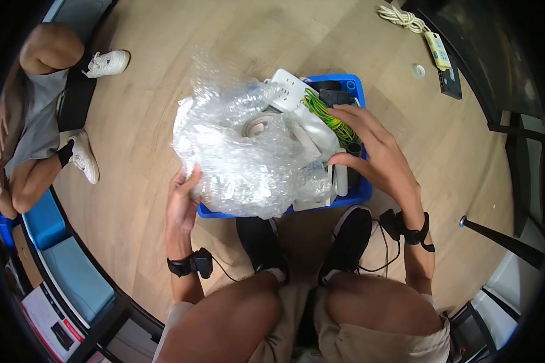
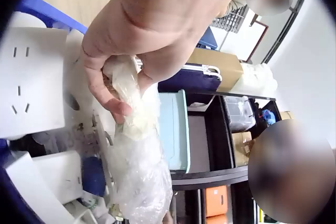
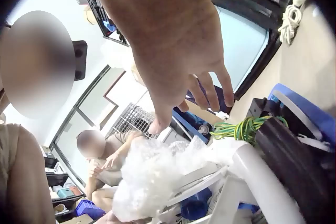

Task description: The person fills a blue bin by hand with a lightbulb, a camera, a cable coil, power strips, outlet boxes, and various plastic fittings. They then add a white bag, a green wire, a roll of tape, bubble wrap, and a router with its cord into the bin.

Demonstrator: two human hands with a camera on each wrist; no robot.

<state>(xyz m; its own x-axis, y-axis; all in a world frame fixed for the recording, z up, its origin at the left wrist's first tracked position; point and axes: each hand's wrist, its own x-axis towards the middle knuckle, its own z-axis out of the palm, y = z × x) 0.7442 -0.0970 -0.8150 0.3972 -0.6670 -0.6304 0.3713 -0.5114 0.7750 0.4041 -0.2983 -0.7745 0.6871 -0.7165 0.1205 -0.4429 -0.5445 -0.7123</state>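
A blue bin [image 1: 364, 192] stands on the floor in front of the person's feet. Crumpled clear bubble wrap [image 1: 242, 172] covers its left side and spills past the rim. The left hand [image 1: 181, 196] pinches the wrap's near-left edge between thumb and fingers; the left wrist view shows the bunched plastic [image 2: 137, 163] hanging from that grip. Over the bin's right side, the right hand [image 1: 378, 151] hovers with fingers spread, holding nothing. Near it lie a coil of green-yellow wire [image 1: 328, 116] and a white power strip [image 1: 289, 89]. A tape roll [image 1: 257, 126] shows through the wrap.
Another person's white shoes [image 1: 83, 158] rest on the floor at left. A cream extension cord [image 1: 402, 19] and a small tape roll [image 1: 418, 71] lie far right. A black pole [image 1: 502, 239] juts in at right; light-blue bins [image 1: 77, 278] stand at lower left.
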